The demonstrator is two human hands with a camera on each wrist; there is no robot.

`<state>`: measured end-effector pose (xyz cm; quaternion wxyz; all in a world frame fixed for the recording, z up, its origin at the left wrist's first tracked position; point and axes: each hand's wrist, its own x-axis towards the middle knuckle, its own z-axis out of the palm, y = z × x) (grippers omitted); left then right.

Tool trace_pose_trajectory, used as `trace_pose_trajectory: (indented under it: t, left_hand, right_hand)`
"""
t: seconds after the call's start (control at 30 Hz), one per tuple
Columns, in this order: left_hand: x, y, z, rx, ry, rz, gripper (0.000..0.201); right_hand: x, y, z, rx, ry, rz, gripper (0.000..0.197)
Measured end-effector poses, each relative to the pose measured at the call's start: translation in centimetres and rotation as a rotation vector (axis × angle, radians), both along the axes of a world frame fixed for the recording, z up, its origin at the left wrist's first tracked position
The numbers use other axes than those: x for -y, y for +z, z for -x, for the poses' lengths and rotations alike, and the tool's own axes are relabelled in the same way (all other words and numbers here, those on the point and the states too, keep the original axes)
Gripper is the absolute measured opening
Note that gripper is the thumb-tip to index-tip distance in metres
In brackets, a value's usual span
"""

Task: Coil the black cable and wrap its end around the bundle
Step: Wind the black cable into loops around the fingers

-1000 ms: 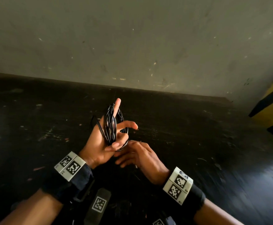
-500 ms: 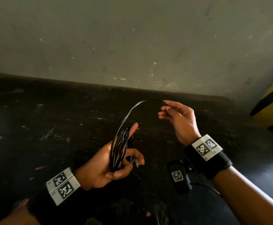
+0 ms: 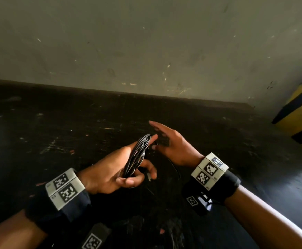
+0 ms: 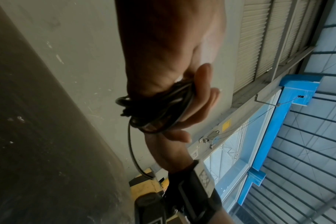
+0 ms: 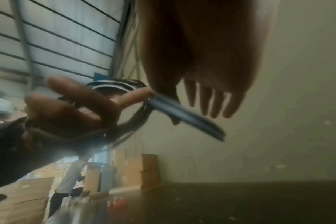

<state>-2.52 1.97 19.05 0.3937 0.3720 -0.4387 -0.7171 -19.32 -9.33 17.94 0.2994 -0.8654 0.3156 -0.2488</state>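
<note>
The black cable is a tight oval coil standing on edge in my left hand, whose thumb and fingers curl round its lower half. My right hand is just right of the coil's top, fingers straight, thumb tip touching the top strands. A loose strand droops below the right palm. In the left wrist view the coil sits across my fingers and the strand hangs towards the right wrist. The right wrist view shows straight fingers and a blurred strand.
A dark, scuffed surface lies under both hands, ending at a grey wall. A yellow-and-black block stands at the far right. Cardboard boxes and a standing person are in the background.
My right hand has come down and left from holding the strand in a high arc to the coil's top. The arc is gone. The left hand still holds the coil.
</note>
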Motion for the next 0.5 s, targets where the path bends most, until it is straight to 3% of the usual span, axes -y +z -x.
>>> trace_pose_trajectory:
  t: [0.13,0.23,0.4,0.5]
  left_hand:
    - [-0.1,0.0,0.0,0.045,-0.030,-0.017,0.039]
    - [-0.2,-0.2,-0.3,0.053,-0.042,-0.028,0.040]
    - [-0.2,0.2,-0.5,-0.018,-0.045,-0.039,0.042]
    - [0.0,0.7,-0.3,-0.094,-0.009,-0.042,0.044]
  right_hand:
    - [-0.3,0.2,-0.7,0.072,0.239,0.038,0.044]
    - [0.1,-1.0,-1.0,0.145,0.217,0.084,0.022]
    - [0.6,-2.1,-1.2,0.147,0.105,0.076,0.020]
    - [0.2,-2.7,-1.6,0.039,0.044,0.016,0.027]
